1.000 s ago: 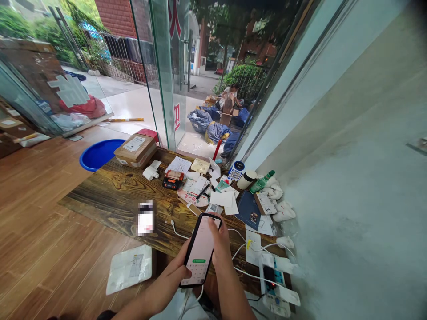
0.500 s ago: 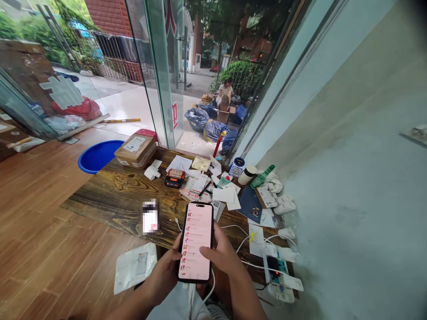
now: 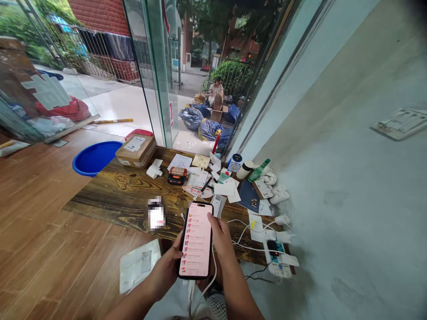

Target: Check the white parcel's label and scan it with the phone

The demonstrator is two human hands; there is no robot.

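A smartphone (image 3: 196, 242) in a black case stands tilted toward me, its pinkish screen showing a list of messages. My left hand (image 3: 170, 264) is wrapped round its left edge, thumb on the rim. On the other side my right hand (image 3: 220, 233) grips the right edge, with the thumb over the upper right of the screen. Fingers behind the phone are hidden. A white cable (image 3: 191, 291) runs from the phone's lower end. Just beyond lies the wooden table (image 3: 110, 195), with papers (image 3: 224, 189) and an orange-black device (image 3: 177, 176) on it.
A cardboard box (image 3: 136, 150) sits at the table's far left, beside a blue basin (image 3: 95, 156). Along the wall stand a green bottle (image 3: 259, 170) and a power strip (image 3: 279, 266) with cables. A white package (image 3: 140, 266) lies lower left. Outside, a person (image 3: 216, 89) sits among blue sacks.
My right thumb has moved up the screen from its middle to near the top right. The list on the phone has scrolled. My view has shifted slightly.
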